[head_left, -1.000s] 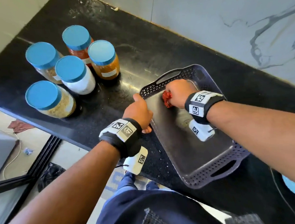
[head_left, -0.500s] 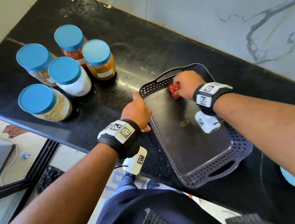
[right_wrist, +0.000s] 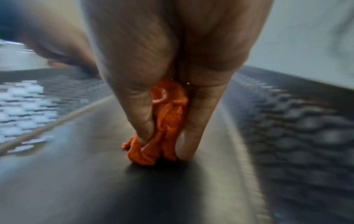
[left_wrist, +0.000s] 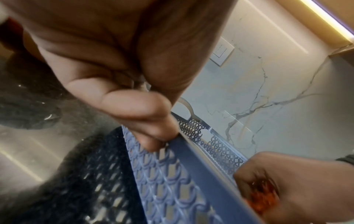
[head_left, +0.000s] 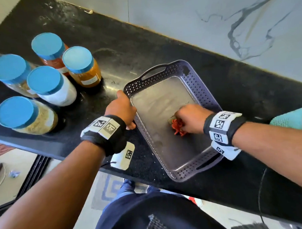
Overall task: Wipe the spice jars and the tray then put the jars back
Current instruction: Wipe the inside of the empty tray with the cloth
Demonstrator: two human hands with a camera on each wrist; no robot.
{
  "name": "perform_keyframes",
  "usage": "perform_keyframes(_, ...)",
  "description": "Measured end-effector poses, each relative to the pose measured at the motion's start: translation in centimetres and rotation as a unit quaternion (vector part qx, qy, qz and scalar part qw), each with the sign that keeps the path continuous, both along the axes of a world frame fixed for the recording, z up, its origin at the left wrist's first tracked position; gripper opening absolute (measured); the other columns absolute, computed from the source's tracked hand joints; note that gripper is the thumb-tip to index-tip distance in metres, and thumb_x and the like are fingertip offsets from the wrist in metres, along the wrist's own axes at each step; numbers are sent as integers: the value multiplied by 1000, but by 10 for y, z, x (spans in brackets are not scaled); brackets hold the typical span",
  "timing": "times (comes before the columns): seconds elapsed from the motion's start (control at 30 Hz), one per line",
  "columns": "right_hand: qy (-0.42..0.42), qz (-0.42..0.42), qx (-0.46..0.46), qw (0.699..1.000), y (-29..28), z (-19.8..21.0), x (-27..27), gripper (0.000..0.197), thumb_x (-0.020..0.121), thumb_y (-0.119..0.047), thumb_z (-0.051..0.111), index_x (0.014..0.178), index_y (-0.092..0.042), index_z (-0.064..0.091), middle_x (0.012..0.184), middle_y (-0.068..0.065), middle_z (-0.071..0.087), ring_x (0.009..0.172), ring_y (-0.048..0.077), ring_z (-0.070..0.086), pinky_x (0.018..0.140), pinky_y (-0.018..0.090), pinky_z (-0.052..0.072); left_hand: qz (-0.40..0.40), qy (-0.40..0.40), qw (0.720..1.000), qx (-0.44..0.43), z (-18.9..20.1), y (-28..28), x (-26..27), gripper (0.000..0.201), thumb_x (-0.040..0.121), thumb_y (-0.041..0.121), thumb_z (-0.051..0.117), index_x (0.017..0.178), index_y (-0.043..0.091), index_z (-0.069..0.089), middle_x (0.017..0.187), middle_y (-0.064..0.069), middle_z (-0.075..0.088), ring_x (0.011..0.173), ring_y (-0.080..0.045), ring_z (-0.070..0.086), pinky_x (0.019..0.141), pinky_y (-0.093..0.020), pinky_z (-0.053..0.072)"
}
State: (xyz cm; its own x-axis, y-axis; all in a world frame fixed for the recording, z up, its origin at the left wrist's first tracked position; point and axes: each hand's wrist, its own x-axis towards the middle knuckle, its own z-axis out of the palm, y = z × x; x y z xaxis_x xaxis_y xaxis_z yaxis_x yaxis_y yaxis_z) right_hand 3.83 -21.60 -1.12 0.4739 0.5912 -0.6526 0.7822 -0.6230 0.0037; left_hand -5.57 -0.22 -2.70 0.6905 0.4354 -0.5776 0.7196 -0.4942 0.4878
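Observation:
A grey-purple perforated tray point(head_left: 205, 98) lies empty on the black counter point(head_left: 161, 44). My left hand point(head_left: 123, 109) grips its left rim, fingers curled over the tray wall point(left_wrist: 164, 171) in the left wrist view. My right hand point(head_left: 190, 118) holds a bunched orange-red cloth point(head_left: 177, 128) pressed onto the tray floor near the middle; the right wrist view shows the cloth point(right_wrist: 164, 128) pinched between thumb and fingers. Several spice jars with blue lids stand together on the counter at left: orange spice point(head_left: 82, 66), red point(head_left: 48, 47), white point(head_left: 48, 84), and two beige ones point(head_left: 20, 114).
A marble wall point(head_left: 212, 21) runs behind the counter. A teal cloth point(head_left: 292, 118) lies at the right edge. The counter's front edge is close below the tray, with floor and my legs beneath.
My right hand has dragged the cloth from the tray's far end, by the handle, back toward the middle. My left hand has stayed on the left rim.

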Motion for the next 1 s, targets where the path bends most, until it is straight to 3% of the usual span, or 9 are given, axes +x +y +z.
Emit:
perform_keyframes(0.1,-64,-114,-22,991,-22,8,41,25,80,-32,75,92,-12,66,101,16,70,100,37,66,71,32,44,23,-38,999,-15,3,0,2,30,94,15,53,120,12,37,99,-21,72,82,-43,73,82,-53,61)
perform_keyframes(0.17,-75,-135,-19,988,-29,5,49,21,84,-27,72,96,-11,66,105,18,70,102,38,66,74,33,46,29,-67,997,-7,7,-8,1,46,95,20,55,136,14,33,104,-18,71,84,-40,72,84,-51,60)
perform_keyframes(0.23,-76,-132,-9,988,-26,-2,46,18,86,-23,68,98,-10,65,107,19,69,104,39,66,77,35,49,37,-73,996,-27,11,-18,-9,60,97,28,61,141,12,25,101,-18,70,74,-39,73,75,-47,62)
perform_keyframes(0.3,-68,-134,10,989,-20,-6,39,14,89,-24,66,94,-11,63,107,19,69,103,40,65,77,35,49,40,-38,996,-66,15,-29,-22,58,96,31,65,132,9,26,93,-14,68,59,-32,69,60,-37,60)
perform_keyframes(0.4,-53,-115,51,991,-5,-3,28,11,90,-24,63,87,-14,58,105,18,67,102,39,64,76,34,45,42,-21,996,-81,9,-39,-34,41,95,18,61,118,11,28,91,-13,64,60,-27,67,46,-28,54)
perform_keyframes(0.53,18,-29,107,994,37,-4,-12,10,83,-17,68,90,-11,68,102,15,66,97,36,64,71,32,45,45,-40,996,-65,3,-42,-24,33,95,15,54,117,12,29,100,-23,67,74,-44,72,62,-50,63)
perform_keyframes(0.67,73,47,142,986,62,-8,-40,15,83,-19,70,91,-7,71,97,13,68,90,32,65,66,33,45,4,-39,999,-7,-4,-36,-12,53,96,17,52,140,6,25,112,-28,67,94,-47,69,82,-52,60)
perform_keyframes(0.87,208,160,13,965,19,-4,-64,20,85,-8,66,102,-14,74,104,6,69,93,21,61,74,29,45,-31,-28,999,18,-6,-32,-2,59,96,5,52,146,1,21,108,-27,68,94,-47,69,68,-45,56)
perform_keyframes(1.0,192,241,-7,951,11,-9,-75,14,84,-10,66,97,-13,72,100,6,65,90,27,63,76,37,54,-57,-19,997,52,-6,-40,5,46,95,0,49,135,1,26,109,-28,67,98,-47,67,73,-44,46)
